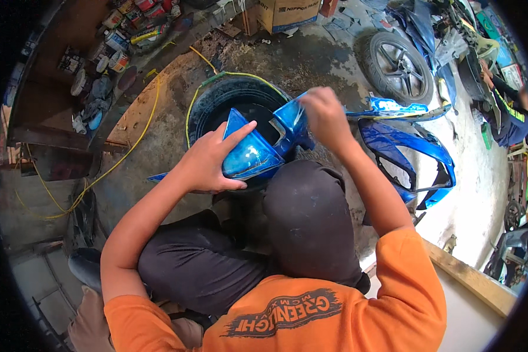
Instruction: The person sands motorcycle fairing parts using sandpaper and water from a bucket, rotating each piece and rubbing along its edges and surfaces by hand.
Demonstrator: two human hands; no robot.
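Note:
My left hand (214, 158) is closed round a glossy blue plastic panel (250, 154), thumb and fingers gripping its broad pointed section. The panel is held tilted over a black bucket (214, 102) that has dark water in it. My right hand (325, 111) is slightly blurred, its fingers curled against the upper right part of the panel; whatever is under those fingertips is hidden. A yellow-green hose (252, 76) loops over and around the bucket's rim. My bent knee (305, 223) in dark trousers is just below the panel.
More blue panels (410, 152) and a wheel with tire (396, 67) lie to the right. A co-worker (510, 111) is at the far right. Paint cans (117, 41) stand upper left, a cardboard box (287, 17) at the back, and a wooden beam (469, 276) lower right.

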